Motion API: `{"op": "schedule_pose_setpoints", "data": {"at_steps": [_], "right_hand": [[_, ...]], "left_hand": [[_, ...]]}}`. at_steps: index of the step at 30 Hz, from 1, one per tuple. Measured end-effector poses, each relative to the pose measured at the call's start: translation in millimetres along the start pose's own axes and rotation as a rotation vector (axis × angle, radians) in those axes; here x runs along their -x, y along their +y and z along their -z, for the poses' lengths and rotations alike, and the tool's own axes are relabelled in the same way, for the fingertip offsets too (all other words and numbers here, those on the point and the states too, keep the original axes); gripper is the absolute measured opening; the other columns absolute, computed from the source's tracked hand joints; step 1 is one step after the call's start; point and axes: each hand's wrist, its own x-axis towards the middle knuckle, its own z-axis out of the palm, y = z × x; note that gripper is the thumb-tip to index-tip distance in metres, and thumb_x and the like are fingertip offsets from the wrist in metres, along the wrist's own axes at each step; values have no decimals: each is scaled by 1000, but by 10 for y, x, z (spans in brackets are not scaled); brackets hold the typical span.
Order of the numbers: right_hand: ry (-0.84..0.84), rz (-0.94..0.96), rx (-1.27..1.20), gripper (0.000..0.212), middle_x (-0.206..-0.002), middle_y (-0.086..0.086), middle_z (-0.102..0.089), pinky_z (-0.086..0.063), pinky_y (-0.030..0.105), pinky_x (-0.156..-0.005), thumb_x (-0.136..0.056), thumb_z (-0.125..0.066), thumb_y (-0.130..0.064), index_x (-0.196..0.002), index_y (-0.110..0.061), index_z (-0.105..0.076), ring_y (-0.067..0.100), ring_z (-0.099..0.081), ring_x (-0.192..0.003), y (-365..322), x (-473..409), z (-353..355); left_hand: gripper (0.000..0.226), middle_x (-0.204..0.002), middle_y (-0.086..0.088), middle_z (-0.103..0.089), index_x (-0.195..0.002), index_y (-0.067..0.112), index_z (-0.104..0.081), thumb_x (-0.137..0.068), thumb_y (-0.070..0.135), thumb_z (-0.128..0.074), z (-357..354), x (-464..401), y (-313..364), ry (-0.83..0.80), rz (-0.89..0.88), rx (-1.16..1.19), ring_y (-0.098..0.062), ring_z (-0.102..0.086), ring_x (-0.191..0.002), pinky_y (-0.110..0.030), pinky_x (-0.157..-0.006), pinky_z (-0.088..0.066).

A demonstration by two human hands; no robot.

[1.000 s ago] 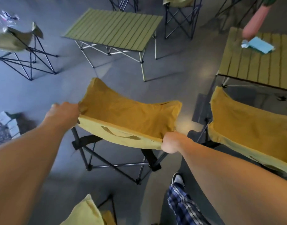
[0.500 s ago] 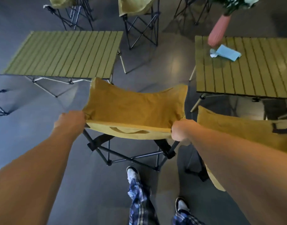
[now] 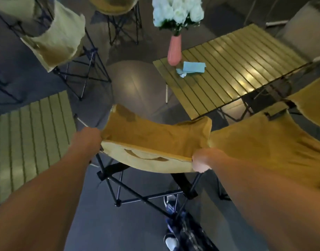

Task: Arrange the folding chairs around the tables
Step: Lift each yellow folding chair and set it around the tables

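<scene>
While the folding chair (image 3: 155, 140) hangs between both arms, its mustard seat runs side to side across the person's front, with one end in each fist: the left hand (image 3: 87, 140) curls round the seat's left corner and the right hand (image 3: 202, 160) clamps the right corner, so neither is nearer than the other. Taking the slatted table with the pink vase (image 3: 174, 50) as the landmark, the chair sits just short of that table's (image 3: 246, 66) near corner, off to its left, with its seat's long axis roughly parallel to the table's near edge. A second chair (image 3: 264, 147) lies touching the carried one's right end, under the same edge. The black frame seems clear of the floor, so the next move is likely a short push forward and a set-down.
</scene>
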Motion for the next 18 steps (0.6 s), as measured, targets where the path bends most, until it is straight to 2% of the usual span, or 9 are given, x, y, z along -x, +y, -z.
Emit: {"op": "schedule_pose_setpoints", "data": {"at_steps": [4,7,9,13,15,18], "right_hand": [[-83,-22,-133,24,-73,7,-38,-38,35,-73,-89,-45,-7,-67,-13,-40,20,-37,-61,-187,-289,263],[-137,-31,-229,22,-76,10,-36,-39,38,-73,-89,-48,-6,-69,-10,-39,28,-44,-78,-408,-477,451],[-178,-29,-283,23,-78,10,-39,-40,38,-73,-92,-47,-6,-70,-9,-41,30,-44,-85,-578,-571,547],[-136,-41,-418,23,-78,7,-50,-44,38,-73,-92,-42,-15,-72,-11,-51,28,-49,-76,-877,-719,708],[-106,-98,-504,22,-74,5,-50,-43,35,-65,-88,-43,-14,-69,-12,-52,25,-47,-68,-1089,-814,817],[-46,-201,-658,18,-72,4,-48,-39,32,-55,-83,-47,-10,-65,-13,-49,23,-44,-61,-1432,-893,1012]], "left_hand": [[12,-72,-5,-51,-96,0,-63,-97,2,-51,315,-580,-27,22,-68,-7,-24,-52,-75,-32,-65,-41],[14,-83,-12,-60,-91,2,-61,-92,-4,-49,454,-1078,-162,63,-93,-95,-33,-60,-89,-43,-81,-48],[12,-81,-8,-60,-85,9,-58,-88,-2,-53,525,-1465,-259,90,-133,-159,-33,-61,-92,-43,-84,-47],[13,-80,-7,-59,-83,13,-59,-89,4,-52,668,-2108,-387,162,-256,-200,-34,-61,-93,-39,-77,-45],[17,-84,-6,-64,-85,14,-62,-90,4,-50,725,-2451,-472,193,-325,-268,-30,-63,-90,-36,-79,-44],[19,-88,-9,-68,-87,11,-69,-87,4,-51,790,-3021,-566,206,-426,-276,-33,-63,-91,-39,-80,-49]]}}
